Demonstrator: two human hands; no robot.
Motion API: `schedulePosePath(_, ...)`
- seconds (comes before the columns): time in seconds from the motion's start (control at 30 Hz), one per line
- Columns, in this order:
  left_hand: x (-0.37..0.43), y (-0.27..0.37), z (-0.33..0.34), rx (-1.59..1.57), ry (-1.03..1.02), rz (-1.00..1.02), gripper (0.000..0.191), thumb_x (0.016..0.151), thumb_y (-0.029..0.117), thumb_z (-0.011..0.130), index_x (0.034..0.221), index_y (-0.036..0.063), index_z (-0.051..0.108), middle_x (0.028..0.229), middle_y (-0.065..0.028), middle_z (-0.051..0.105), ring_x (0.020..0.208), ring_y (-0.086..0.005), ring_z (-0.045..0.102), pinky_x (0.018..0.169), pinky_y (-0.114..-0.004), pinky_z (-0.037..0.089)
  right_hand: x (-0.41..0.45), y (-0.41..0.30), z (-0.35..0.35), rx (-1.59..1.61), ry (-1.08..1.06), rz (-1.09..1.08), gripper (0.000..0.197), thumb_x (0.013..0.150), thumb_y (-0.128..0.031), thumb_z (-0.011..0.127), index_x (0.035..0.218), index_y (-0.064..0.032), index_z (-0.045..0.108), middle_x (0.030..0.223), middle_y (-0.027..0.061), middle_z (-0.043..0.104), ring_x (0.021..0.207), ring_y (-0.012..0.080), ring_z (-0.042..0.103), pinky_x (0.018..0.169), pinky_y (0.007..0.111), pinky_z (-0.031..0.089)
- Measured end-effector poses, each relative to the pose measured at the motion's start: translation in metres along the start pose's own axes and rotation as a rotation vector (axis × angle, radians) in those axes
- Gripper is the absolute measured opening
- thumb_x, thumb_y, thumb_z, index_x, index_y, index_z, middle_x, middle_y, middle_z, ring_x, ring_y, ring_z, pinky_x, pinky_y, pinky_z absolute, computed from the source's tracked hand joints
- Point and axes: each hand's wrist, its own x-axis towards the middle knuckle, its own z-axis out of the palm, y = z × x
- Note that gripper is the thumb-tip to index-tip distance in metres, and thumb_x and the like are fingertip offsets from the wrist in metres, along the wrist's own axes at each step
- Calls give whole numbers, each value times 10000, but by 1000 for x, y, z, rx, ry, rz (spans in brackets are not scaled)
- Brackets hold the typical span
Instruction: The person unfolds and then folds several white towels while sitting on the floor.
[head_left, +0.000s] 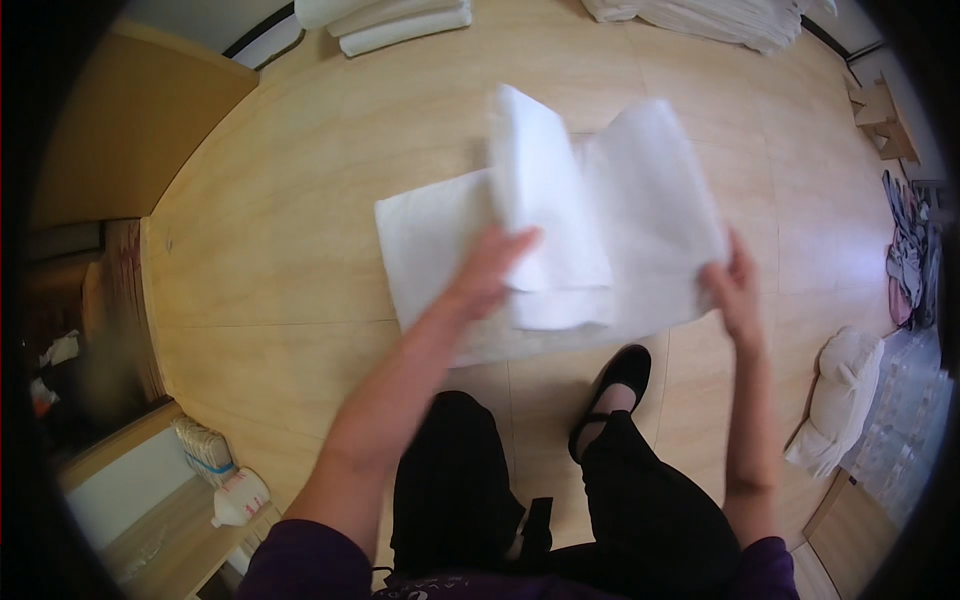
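A white cloth, partly folded and blurred by motion, is spread in front of me above the wood-look floor. My left hand grips a folded, layered section of it, thumb on top. At the cloth's right edge, my right hand pinches the fabric between thumb and fingers, and that side is lifted. Left of the folded section, a flat part of white fabric lies on the floor; whether it is the same piece, I cannot tell.
Folded white cloths are stacked at the far left, and a white fabric pile lies far right. A tied white bundle sits at right near clear plastic. A plastic bottle stands lower left. My black shoe is close below the cloth.
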Motion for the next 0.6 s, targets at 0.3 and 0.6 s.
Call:
schedulePosePath(0.3, -166, 55, -207, 367, 520, -142, 465, 909, 198, 552, 1297, -4, 395, 1208, -113, 540, 1080, -194, 529, 919, -324, 427, 33, 9, -169, -817, 863, 11, 452, 837, -143, 601, 1252, -28, 462, 1046, 113, 585, 926, 227, 558, 813, 340, 463)
schedulePosePath(0.6, -132, -58, -252, 595, 744, -168, 373, 926, 182, 505, 1243, -9, 460, 1115, -113, 589, 974, -189, 554, 855, -314, 438, 21, 108, 43, -1398, 58, 131, 829, 695, -249, 676, 1405, -262, 246, 1434, 119, 269, 1199, 455, 349, 837, 568, 429)
